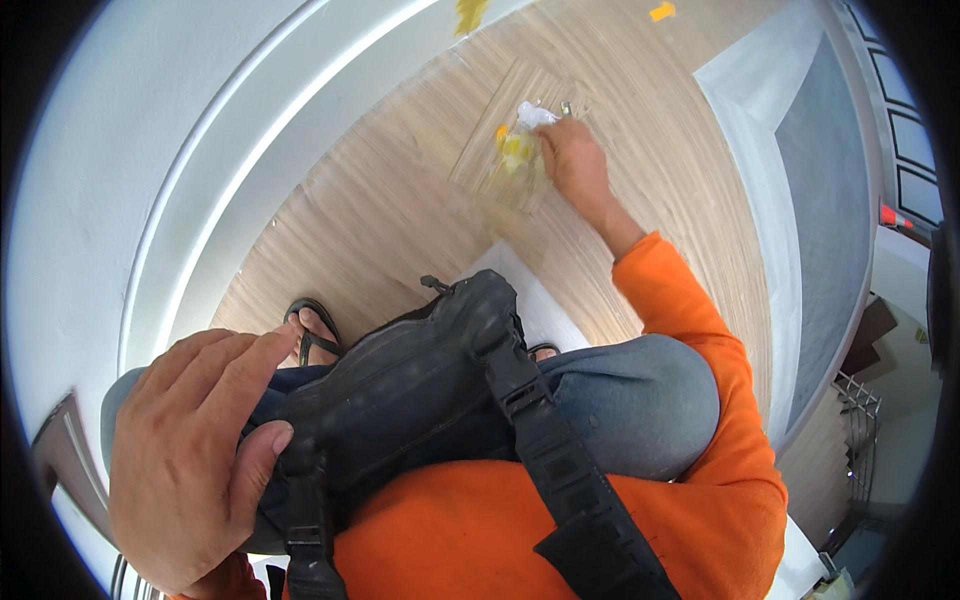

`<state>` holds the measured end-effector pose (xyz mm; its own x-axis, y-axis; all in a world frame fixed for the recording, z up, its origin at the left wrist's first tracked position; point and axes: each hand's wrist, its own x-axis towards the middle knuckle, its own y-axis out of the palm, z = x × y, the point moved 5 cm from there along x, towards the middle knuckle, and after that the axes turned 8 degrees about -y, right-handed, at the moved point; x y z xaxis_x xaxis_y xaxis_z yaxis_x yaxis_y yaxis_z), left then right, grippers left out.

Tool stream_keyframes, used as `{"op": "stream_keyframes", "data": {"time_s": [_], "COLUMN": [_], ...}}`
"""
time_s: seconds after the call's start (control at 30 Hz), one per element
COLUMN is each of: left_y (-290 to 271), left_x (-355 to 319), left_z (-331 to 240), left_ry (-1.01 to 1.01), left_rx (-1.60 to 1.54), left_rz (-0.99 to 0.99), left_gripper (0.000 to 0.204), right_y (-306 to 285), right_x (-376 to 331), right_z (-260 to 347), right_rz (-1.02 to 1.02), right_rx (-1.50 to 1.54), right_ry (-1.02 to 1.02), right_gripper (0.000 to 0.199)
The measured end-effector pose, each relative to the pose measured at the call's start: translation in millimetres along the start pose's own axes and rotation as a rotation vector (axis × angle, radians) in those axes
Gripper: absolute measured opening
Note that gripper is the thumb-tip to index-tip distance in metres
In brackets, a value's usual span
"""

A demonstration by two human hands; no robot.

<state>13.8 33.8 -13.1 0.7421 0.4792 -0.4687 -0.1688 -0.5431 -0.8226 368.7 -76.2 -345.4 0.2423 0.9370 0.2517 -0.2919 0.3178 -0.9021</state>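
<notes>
While wall (90,180) borders floor (340,230) at 10 o'clock, left hand (195,450) hangs wide at 8; narrow right hand (572,155), contents unclear, overhangs board (480,152).

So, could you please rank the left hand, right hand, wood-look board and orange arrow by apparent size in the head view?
Largest to smallest:
left hand, nearest
wood-look board
right hand
orange arrow

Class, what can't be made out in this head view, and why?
Head view throughout:
Right hand: blurred; whether it grips anything, unclear.
Left hand: its back hides the palm.
Right foot: mostly hidden by the black bag and knee.
Yellow patch: cut off by the top edge.
</notes>
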Motion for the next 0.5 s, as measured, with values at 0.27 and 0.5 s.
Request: {"op": "stream_keyframes", "data": {"time_s": [0.27, 0.5], "left_y": [6.0, -0.5], "left_x": [4.5, 2.5], "left_z": [2.0, -0.1], "left_ry": [-0.009, -0.035], "left_rx": [0.014, 0.008], "left_rz": [0.036, 0.042], "left_gripper": [0.051, 0.051], "right_y": [14.7, 26.9], "right_x": [31.6, -9.5], "right_z": [-19.9, 27.6], "right_rz": [0.121, 0.156], "right_rx": [-0.034, -0.024], "right_ry": [0.013, -0.175], "right_gripper": [0.016, 0.020]}}
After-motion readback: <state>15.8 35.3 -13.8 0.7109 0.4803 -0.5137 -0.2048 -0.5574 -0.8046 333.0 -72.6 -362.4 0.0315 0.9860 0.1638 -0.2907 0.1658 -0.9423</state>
